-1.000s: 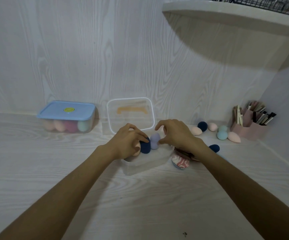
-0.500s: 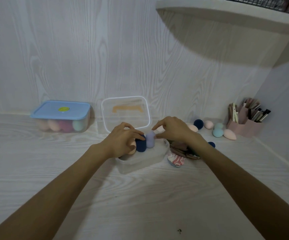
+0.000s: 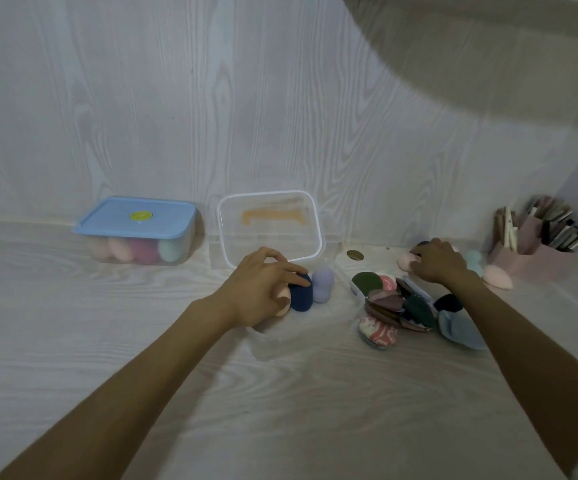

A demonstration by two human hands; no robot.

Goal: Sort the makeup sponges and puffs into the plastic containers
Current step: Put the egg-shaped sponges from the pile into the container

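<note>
A clear open container [image 3: 301, 337] stands in the middle of the table, with a navy sponge [image 3: 300, 295], a lilac sponge [image 3: 322, 284] and a peach sponge [image 3: 283, 303] upright in it. My left hand [image 3: 258, 289] rests on the navy and peach sponges, fingers curled over them. My right hand [image 3: 434, 259] reaches to the back right and closes its fingers round a pale pink sponge [image 3: 406, 261]. A pile of flat puffs [image 3: 395, 306] lies between the two hands. More sponges, teal [image 3: 475, 259] and pink [image 3: 497, 277], lie beyond the right hand.
A closed blue-lidded box [image 3: 135, 230] holding sponges stands at the back left. A clear lid [image 3: 268, 228] leans on the wall behind the open container. A pink brush holder [image 3: 537, 252] stands at the far right. A shelf [image 3: 488, 46] overhangs the upper right.
My right hand left the lilac sponge in the container and moved right to the loose sponges by the wall. The left hand stayed on the sponges in the container.
</note>
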